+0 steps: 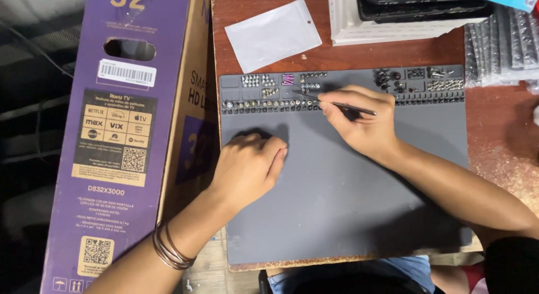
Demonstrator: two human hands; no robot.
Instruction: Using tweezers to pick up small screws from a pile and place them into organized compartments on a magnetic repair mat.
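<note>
Rested loosely curled, gripping nothing, at centre left: left hand [250,169] on grey mat [359,215]. Pinched black tweezers [336,103] above centre: right hand [359,122], tips at screw trays [269,92]. Beyond, reddish worktop [494,142], white pouch [273,34]; purple carton [129,131] left.

The mat [337,215] lay on the table [499,142] before me, screws [269,105] in its far compartments. My left hand [250,167] rested on the mat's left part, my right hand [359,122] w/ tweezers [337,103] near the screw row. Big box [123,131] stood left of the table; plastic bag [273,34] lay behind the mat, tray stack [410,16] to the bag's right.
</note>
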